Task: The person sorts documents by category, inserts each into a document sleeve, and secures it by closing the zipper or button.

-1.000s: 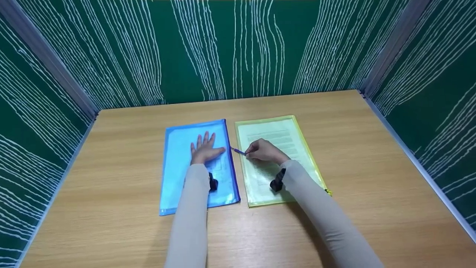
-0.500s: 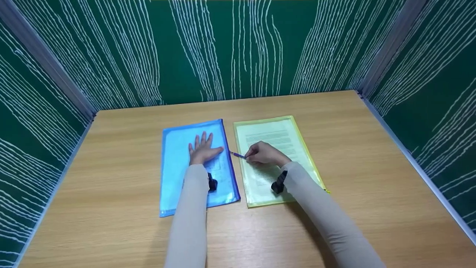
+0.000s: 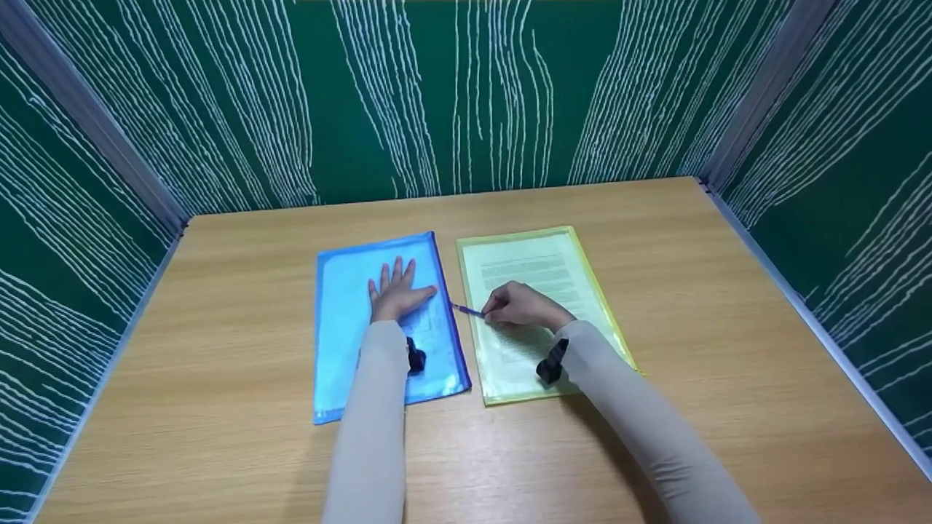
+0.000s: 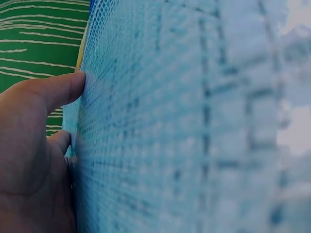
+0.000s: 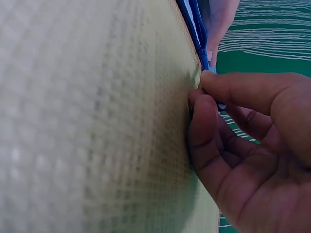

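A blue mesh zip folder (image 3: 346,306) lies flat on the table with its darker zipper edge (image 3: 461,360) at the right. My left hand (image 3: 397,297) rests on it, fingers spread and palm down; the left wrist view shows the thumb (image 4: 58,90) against the mesh. My right hand (image 3: 523,306) pinches the end of a blue zipper pull (image 3: 468,311) between thumb and index finger. That pull stretches from the blue folder's zipper edge across the gap. Beneath the right hand lies a yellow zip folder (image 3: 520,251) with a printed sheet inside.
Both folders lie side by side on a wooden table (image 3: 240,291), a narrow gap between them. Green panels (image 3: 502,94) with white wavy lines enclose the table at the back and both sides. Black wrist cameras (image 3: 552,364) sit on the forearms.
My right hand has moved slightly toward the near side, along the blue folder's zipper edge, with the zipper pull in its fingers. The left hand has stayed on the blue folder.
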### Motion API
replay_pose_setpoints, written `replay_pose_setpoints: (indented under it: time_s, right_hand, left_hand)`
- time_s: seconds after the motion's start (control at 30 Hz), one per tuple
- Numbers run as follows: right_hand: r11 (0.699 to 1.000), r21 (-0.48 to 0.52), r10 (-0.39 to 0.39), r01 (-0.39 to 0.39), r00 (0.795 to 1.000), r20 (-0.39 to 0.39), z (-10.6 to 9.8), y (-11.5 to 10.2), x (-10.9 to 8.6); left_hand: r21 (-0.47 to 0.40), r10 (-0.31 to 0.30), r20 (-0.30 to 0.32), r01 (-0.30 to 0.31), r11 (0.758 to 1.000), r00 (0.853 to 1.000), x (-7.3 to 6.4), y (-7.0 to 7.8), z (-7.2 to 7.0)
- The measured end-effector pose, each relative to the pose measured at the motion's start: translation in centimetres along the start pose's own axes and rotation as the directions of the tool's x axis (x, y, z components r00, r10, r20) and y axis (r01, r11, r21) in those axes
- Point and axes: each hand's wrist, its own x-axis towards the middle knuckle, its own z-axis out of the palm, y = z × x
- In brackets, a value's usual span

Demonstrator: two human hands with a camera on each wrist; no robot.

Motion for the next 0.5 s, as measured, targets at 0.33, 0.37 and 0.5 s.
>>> replay_pose_setpoints:
  time_s: [0.33, 0.37, 0.5]
  right_hand:
    - [0.995, -0.074, -0.072, 0.073, 0.997, 0.005, 0.2, 0.3, -0.6]
    - [0.995, -0.076, -0.071, 0.071, 0.997, 0.006, 0.2, 0.3, -0.7]
    - [0.994, -0.083, -0.075, 0.077, 0.997, 0.025, 0.5, 0.1, -1.2]
  left_hand:
    - [-0.003, 0.007, 0.001, -0.007, 1.000, 1.000, 0.3, -0.1, -0.1]
    - [0.000, 0.006, 0.002, -0.006, 1.000, 1.000, 0.3, -0.1, -0.1]
    - [-0.009, -0.008, -0.005, 0.008, 1.000, 1.000, 0.3, -0.4, -0.2]
